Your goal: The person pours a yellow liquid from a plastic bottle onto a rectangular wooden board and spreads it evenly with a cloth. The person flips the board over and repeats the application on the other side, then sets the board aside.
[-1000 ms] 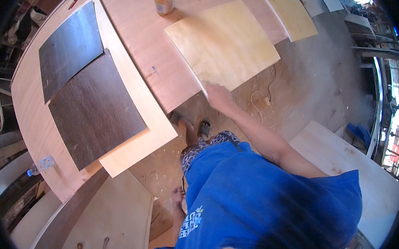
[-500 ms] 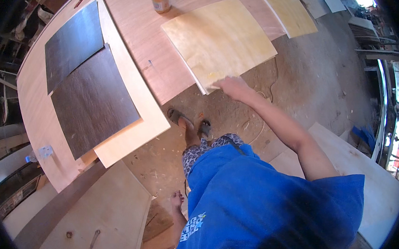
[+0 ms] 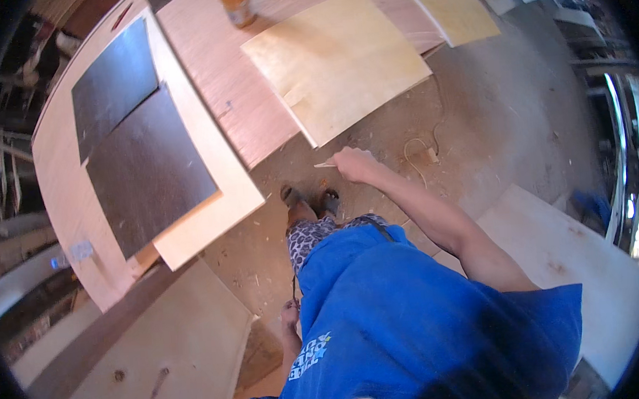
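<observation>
My right hand [image 3: 354, 164] is closed round a small, thin, pale flat piece [image 3: 324, 165], whose tip points left. It is held over the floor, just off the near corner of a pale yellowish wooden board [image 3: 339, 57]. This board lies on a pinkish plywood sheet [image 3: 199, 67] and overhangs its near edge. A wet-looking patch shows near the board's left edge. Low at my left side hangs my left hand [image 3: 290, 314], beside the blue shirt; its fingers are too small and blurred to make out.
Two dark brown sheets [image 3: 147, 167] lie on a pale board at the left. An orange-filled bottle [image 3: 236, 5] stands at the back. Further right is a second yellowish board [image 3: 451, 9]. A clear plastic bottle [image 3: 75, 254] lies far left; a cable [image 3: 412, 148] runs over the floor.
My right hand has come off the near corner of the yellowish board and drawn back toward me with the pale piece. The view has shifted slightly.
</observation>
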A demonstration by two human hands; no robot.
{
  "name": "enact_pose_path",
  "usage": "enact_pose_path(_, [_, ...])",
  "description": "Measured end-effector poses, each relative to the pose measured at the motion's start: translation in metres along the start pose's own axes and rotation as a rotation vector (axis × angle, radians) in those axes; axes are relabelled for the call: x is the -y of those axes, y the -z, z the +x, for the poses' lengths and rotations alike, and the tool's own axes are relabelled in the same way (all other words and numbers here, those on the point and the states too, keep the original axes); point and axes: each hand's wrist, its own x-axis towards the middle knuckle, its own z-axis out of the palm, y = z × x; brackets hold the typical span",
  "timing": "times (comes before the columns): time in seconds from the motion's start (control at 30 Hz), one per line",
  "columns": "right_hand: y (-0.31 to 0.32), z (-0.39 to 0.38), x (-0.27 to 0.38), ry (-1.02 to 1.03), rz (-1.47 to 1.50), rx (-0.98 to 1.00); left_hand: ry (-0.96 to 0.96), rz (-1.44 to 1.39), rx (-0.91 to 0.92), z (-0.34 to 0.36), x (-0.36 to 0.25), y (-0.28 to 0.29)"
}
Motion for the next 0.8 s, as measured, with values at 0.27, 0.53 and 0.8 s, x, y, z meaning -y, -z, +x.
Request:
enact_pose_path(0.27, [0.057, -0.043, -0.117, 0.079, 0.577, -0.406, -0.169, 0.059, 0.04, 0.085, -0.171, -0.007])
enact_pose_path(0.53, [0.13, 0.014, -0.15, 0.008, 0.97, -0.289, -0.468, 0.06, 0.271, 0.041, -0.398, -0.128])
enact_pose_path(0.8, [0.21, 0.168, -0.128, 0.369, 0.056, -0.634, -0.165, -0.575, 0.241, 0.027, -0.472, -0.243])
